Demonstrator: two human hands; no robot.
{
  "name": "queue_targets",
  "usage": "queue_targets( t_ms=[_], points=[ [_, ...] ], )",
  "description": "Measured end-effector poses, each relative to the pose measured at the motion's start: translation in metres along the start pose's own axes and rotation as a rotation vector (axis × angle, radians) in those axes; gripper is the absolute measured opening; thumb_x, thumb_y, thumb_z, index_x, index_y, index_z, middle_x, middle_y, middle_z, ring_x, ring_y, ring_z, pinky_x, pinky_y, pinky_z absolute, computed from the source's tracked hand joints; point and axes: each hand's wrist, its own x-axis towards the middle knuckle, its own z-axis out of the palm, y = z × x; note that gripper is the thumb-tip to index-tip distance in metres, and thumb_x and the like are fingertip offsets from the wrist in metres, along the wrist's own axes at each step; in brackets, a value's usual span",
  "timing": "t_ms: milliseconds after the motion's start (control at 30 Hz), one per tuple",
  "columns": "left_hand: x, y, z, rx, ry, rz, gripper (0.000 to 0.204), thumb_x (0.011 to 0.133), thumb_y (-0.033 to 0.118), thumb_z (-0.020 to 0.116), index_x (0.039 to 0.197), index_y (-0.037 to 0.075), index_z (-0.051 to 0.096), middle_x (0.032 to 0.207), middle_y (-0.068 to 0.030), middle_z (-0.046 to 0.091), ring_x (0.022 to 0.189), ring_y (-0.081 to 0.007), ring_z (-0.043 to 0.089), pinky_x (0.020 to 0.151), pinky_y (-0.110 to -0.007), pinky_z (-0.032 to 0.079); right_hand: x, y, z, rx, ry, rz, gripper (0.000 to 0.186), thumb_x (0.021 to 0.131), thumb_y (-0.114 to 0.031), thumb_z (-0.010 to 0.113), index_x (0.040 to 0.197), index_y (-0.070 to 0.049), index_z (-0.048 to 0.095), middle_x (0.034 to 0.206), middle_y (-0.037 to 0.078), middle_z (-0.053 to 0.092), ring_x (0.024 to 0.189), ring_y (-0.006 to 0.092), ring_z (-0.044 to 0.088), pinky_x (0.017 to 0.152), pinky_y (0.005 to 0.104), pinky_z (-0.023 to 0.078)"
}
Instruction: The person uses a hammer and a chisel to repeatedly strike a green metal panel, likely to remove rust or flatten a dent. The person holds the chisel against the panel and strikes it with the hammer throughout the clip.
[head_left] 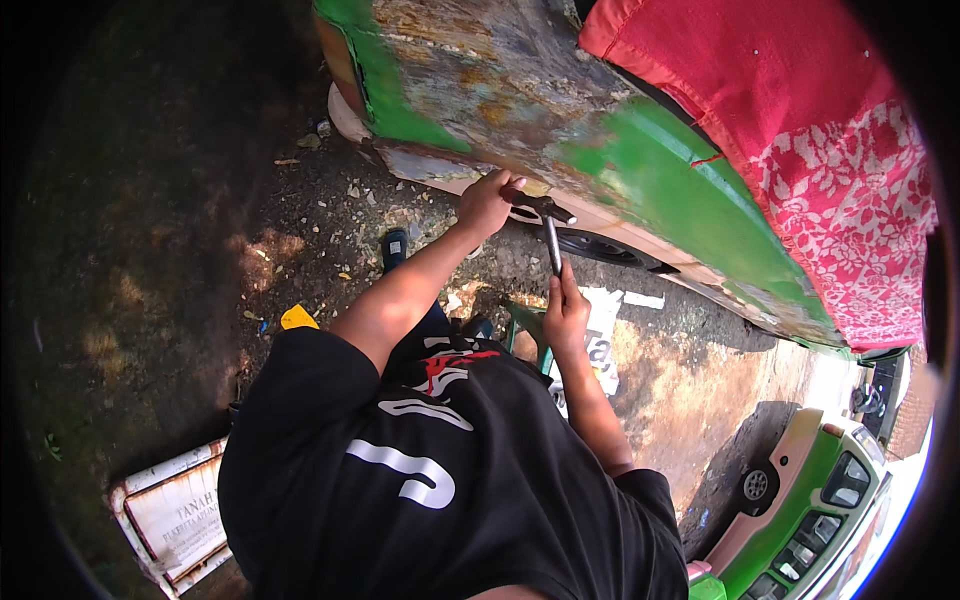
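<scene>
Ahead of me is a vehicle's side panel [520,90], green with bare, rusty and scraped patches. My right hand [567,315] is closed round the metal handle of a hammer [554,245], which points up toward the panel's pale lower edge. My left hand [486,207] is closed at the same edge, on a dark metal piece [524,199] that reaches to the hammer's head. Whether that piece touches the head or is part of it, I cannot tell. Behind the hammer shows a dark wheel [600,247] beneath the bodywork.
A red flowered cloth [840,170] drapes over the vehicle. Below my hands are a green stool [528,328] and white printed sheets [602,330]. A green and cream van [790,510] stands at lower right, a rusty white metal panel [175,510] at lower left. Debris litters the dirt ground.
</scene>
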Motion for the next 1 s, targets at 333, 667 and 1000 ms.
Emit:
queue_targets(
  t_ms=[333, 667, 1000],
  points=[
    [-0.033, -0.025, 0.001, -0.073, 0.029, 0.203, 0.031, 0.09, 0.028, 0.067, 0.079, 0.004, 0.051, 0.077, -0.0136, 0.058, 0.072, -0.0349, 0.059, 0.063, -0.043, 0.045, -0.019, 0.034, -0.028, 0.33, 0.072, 0.248, 0.03, 0.1, -0.018, 0.056, 0.119, 0.004, 0.06, 0.068, -0.004, 0.049, 0.057, 0.0032, 0.04, 0.051, 0.0211, 0.033],
    [-0.022, -0.052, 0.004, -0.256, 0.099, 0.263, 0.026, 0.089, 0.016, 0.068, 0.08, 0.002, 0.048, 0.075, -0.0117, 0.05, 0.065, -0.0288, 0.048, 0.063, -0.035, 0.042, -0.022, 0.017, -0.03, 0.416, 0.027, 0.361, 0.028, 0.101, -0.017, 0.054, 0.119, 0.005, 0.059, 0.064, -0.005, 0.044, 0.051, 0.0029, 0.039, 0.046, 0.0205, 0.033],
    [-0.018, -0.06, -0.005, -0.375, 0.119, 0.218, 0.022, 0.092, 0.014, 0.065, 0.083, 0.002, 0.049, 0.076, -0.0086, 0.049, 0.068, -0.0224, 0.046, 0.067, -0.031, 0.043, -0.026, 0.032, -0.024, 0.317, 0.003, 0.278, 0.026, 0.101, -0.014, 0.053, 0.118, 0.005, 0.059, 0.064, -0.005, 0.045, 0.052, 0.0027, 0.039, 0.046, 0.0201, 0.032]
  ],
)
